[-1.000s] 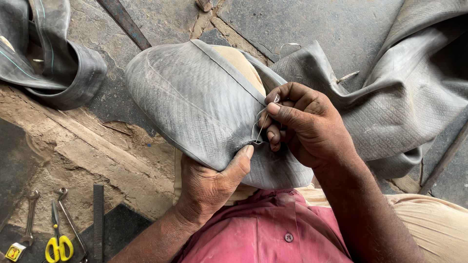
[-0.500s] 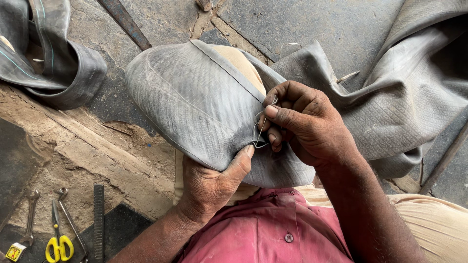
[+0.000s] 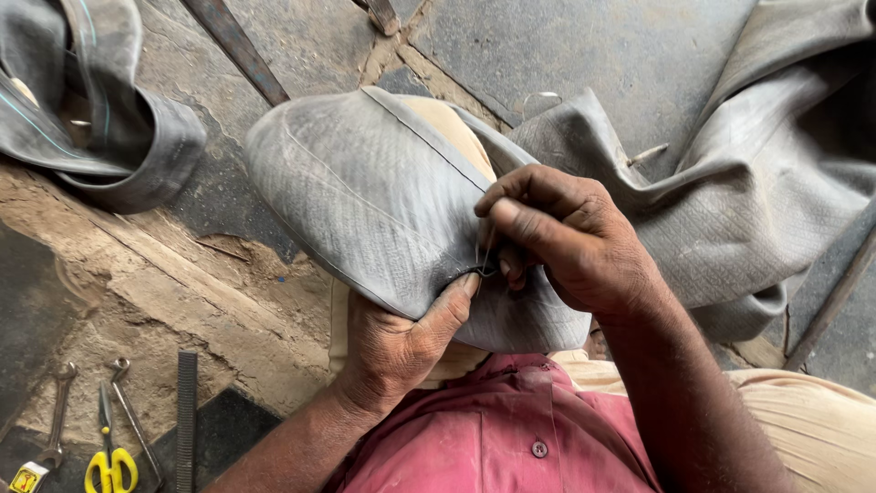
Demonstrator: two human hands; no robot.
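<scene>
**Tube patching: pinch creeps down toward the thumb**

Rubber fills most of the view: a large grey inner tube (image 3: 383, 210) lies draped over the person's knee, its slack tail (image 3: 757, 201) running off toward the upper right corner of the stone floor (image 3: 584, 46). A second tube (image 3: 100, 119) sits folded at the floor's upper left corner, well apart from the work.

The right hand (image 3: 566, 242) is closed in a fine pinch, thumb and forefinger tips pressed together on a small dark loop, perhaps a wire or a bit of rubber, at the tube's lower fold; what exactly it is cannot be told. The left hand (image 3: 401, 342) grips the tube from underneath, its thumb (image 3: 452, 306) clamped over the fold just beside that pinch.

Against the picture from a second ago, the right hand's fingertips have slid a little lower along the fold, so pinch and left thumb now almost touch; half a second ago they were already close. The tube itself has not shifted on the knee, and the left hand's hold looks the same. My reading is that the work is confined to one small spot, with the left hand only steadying it.

Along the lower left edge of the floor lie a flat file (image 3: 186, 415), a spanner (image 3: 57, 411), yellow-handled scissors (image 3: 109, 461) and a tape measure (image 3: 27, 477), all untouched.
</scene>
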